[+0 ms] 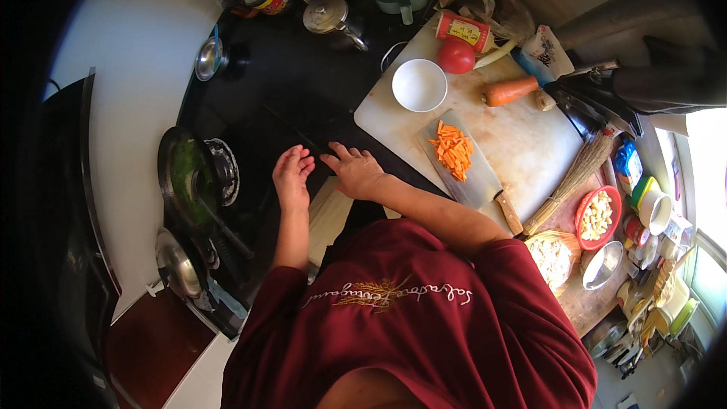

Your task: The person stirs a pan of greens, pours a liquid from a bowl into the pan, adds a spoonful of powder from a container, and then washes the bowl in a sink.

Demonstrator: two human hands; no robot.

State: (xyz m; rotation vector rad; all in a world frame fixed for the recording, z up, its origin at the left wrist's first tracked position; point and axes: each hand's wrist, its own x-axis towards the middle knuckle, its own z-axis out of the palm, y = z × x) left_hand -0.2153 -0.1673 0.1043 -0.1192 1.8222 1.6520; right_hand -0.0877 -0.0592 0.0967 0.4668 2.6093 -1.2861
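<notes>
Black counter [265, 102] | your left hand [292, 173]: loosely curled, empty | your right hand [357, 174]: fingers part-spread, nothing visible gripped | cleaver [478, 179], rightward of your right fingers, bearing carrot strips [453, 151]: likely heavy, stiff; grasp wooden handle [509, 213]; light strips may slide

The shirt [485, 356] is dark red, with white cursive lettering [450, 292] across a gold wheat motif [372, 291]; its sleeves [513, 276] leave both forearms [432, 203] bare.
</notes>
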